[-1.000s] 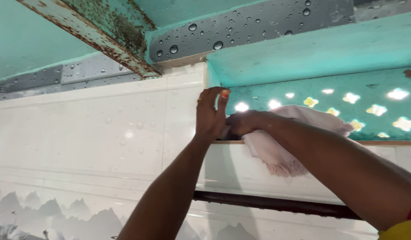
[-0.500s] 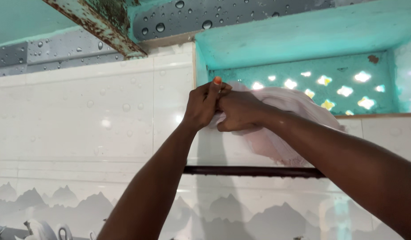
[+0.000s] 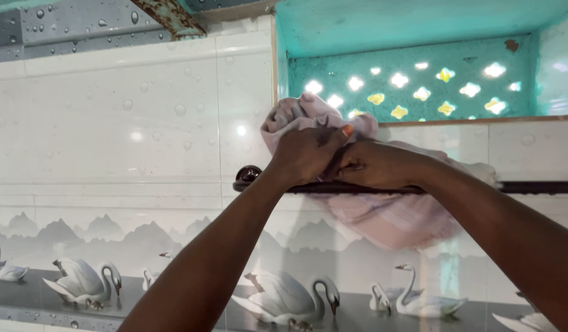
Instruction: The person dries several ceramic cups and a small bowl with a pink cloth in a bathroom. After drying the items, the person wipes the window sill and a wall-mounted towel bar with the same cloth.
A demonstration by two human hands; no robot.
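My left hand (image 3: 305, 154) and my right hand (image 3: 373, 165) are pressed together, both closed on a pale pink towel (image 3: 388, 215). The towel bunches up above my hands near the left edge of the wall niche and hangs down over a dark towel bar (image 3: 530, 187) below them. Both hands sit right at the bar, just right of its round end bracket (image 3: 249, 175). My arms reach up from the bottom of the view.
A turquoise niche with a lattice vent (image 3: 413, 86) of flower-shaped holes is set into the white tiled wall (image 3: 124, 123). A tile band of swans (image 3: 87, 280) runs low across the wall. A rusty beam (image 3: 170, 15) crosses the top left.
My hands have pulled the towel down out of the niche to the level of the bar; it now hangs over the bar. The view has tilted downward, showing the swan tiles.
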